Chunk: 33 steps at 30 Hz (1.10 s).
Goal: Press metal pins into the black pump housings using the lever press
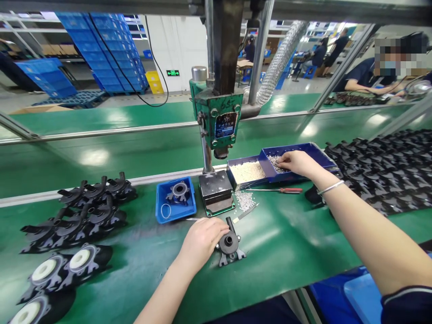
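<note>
While the left hand [203,240] bends over the upper left side of a black housing [228,244], the right hand [299,163] reaches into a dark blue bin [317,155] of small metal screws [277,163]. The left fingers lie close together against the housing; the thumb is hidden, so whether they clamp it cannot be told. The right fingertips dip among the screws, and whether they are closed on any is unclear.

The black housing sits on the green bench [276,274], midway along and toward the near edge, its round port facing up. Beyond it a dark metal block [216,185] lies beneath a green press [219,108]. Just left of the block is a blue tray [176,218] with another housing [180,191] and a pale ring [165,210] in it. Right of the block lie scattered small rings [245,200], tweezers [246,213] and a red-handled screwdriver [290,191], with a bin of pale pieces [248,172] behind them.

Toward the bench's left edge stand black parts [101,211], with white-topped parts [81,258] nearer the near left corner. Rows of dark parts [381,173] fill the right side. At a farther bench, a masked person [366,81] leans over work.
</note>
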Motion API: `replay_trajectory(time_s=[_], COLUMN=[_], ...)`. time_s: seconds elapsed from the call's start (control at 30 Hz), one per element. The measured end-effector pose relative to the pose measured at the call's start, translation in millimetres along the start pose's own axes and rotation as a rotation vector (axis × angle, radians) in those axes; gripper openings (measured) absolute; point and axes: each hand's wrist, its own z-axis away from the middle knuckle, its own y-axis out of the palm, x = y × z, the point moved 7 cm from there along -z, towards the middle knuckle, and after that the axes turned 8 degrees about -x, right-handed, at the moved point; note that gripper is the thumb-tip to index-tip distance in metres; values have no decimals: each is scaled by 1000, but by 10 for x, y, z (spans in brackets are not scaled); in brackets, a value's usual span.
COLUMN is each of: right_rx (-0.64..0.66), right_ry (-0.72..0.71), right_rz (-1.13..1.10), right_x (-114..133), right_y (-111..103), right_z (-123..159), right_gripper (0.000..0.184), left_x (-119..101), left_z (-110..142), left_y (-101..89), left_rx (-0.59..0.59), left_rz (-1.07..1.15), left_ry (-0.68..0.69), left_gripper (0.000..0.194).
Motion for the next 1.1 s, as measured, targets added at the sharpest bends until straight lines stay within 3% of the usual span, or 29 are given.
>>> replay_trajectory(time_s=[0.13,0.3,0.43,0.53,0.6,0.67,0.73,0.87,0.97,1.1], right_rx=[-52,-160,-179,-269,-367,-378,-228,181,247,193], right_ry=[41,97,122,127,99,2,-167,-581,-705,-773], right_rz=[-76,-237,-325,-323,-361,-442,-518,-588,-610,-558], right_x=[-24,-81,-135,-52,156,529,1032,1915,2118,2129], right_y=[-39,-83,-82,-254,-443,-560,-503,-49,232,330], right_z=[76,135,81,73,191,444,829,1843,2301,2435], right_gripper=[15,21,22,23,22,20,16,13,23,32], left_x=[57,86,80,75,55,24,3,19,32,30], left_z=[98,351,496,560,594,617,629,650,655,647], left_y=[-48,73,174,248,308,363,400,424,414,403], left_rx=[32,167,178,162,160,158,143,100,75,62], left_rz=[28,99,168,251,279,283,286,303,316,317], left_ry=[-84,-185,-210,-291,-338,-344,-326,-307,-299,-293], left_gripper=[25,38,65,87,88,80,72,70,72,71])
